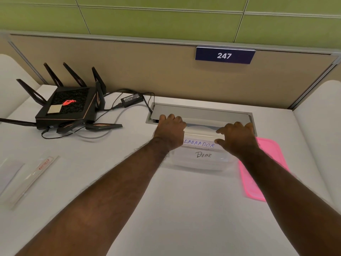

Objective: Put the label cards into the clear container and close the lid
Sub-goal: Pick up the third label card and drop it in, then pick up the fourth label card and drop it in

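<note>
1. The left hand (pixel 170 133) rests on the far-left end of the clear container (pixel 198 159), fingers curled over its back corner, seemingly steadying the tub; whether it truly clamps the wall I cannot tell.
2. The right hand (pixel 238 138) sits at the far-right end, thumb and fingers a narrow gap apart at the right edge of a label card (pixel 199 143) that reads "LABRADOR". It seems to be pinching that card, but actual contact is hard to confirm.
3. A second card (pixel 203 154), marked "BEAR", lies nearer the person and shows through the container, so it looks already inside.
4. The container sits on the white desk (pixel 166 209) between the two hands, its long axis running left to right, its back edge near the cable hatch (pixel 201 112).
5. The pink lid (pixel 265 167) lies flat on the desk just right of the container, partly under the right forearm. Its long axis runs away from the person, roughly crosswise to the tub.
6. My judgement: the right hand is clearly nearer the lid and suits fetching it, turning it a quarter to match the tub, while the left braces.
7. A black router (pixel 68 106) stands well apart at the far left.
</note>
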The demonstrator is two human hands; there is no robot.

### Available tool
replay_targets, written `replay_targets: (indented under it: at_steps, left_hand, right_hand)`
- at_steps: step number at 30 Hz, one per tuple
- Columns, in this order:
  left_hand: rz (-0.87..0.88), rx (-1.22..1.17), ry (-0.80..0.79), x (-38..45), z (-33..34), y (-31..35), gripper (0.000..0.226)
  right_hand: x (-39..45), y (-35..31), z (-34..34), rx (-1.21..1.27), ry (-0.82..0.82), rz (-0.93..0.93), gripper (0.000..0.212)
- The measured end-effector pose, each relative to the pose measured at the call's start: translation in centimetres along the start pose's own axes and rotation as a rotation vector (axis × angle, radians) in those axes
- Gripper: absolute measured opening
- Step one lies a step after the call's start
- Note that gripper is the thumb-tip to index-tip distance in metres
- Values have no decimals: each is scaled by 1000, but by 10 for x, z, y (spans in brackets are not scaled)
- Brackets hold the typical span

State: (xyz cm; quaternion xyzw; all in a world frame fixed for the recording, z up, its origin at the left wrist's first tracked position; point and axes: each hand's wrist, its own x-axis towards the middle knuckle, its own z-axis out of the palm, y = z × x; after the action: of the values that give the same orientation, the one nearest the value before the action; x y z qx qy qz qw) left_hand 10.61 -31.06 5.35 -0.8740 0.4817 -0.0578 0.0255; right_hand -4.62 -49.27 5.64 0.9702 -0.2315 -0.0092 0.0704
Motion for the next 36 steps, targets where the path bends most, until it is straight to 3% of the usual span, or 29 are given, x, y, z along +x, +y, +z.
replay_targets:
  at_steps: [8,17,27,36]
  left_hand:
    - [-203,-52,92,-34,-14,-44,44]
    - [-396,-62,87,-95,-14,-142,48]
    - [-682,-19,-32,-207,6,-276,55]
    - [-899,-65,-168,-318,52,-346,53]
  right_hand:
    - [10,-53,-36,61,153,-71,49]
    - [26,-199,-59,193,154,-206,56]
    - [29,-389,-43,297,22,-428,61]
    - [8,-526,-12,374,-263,-612,73]
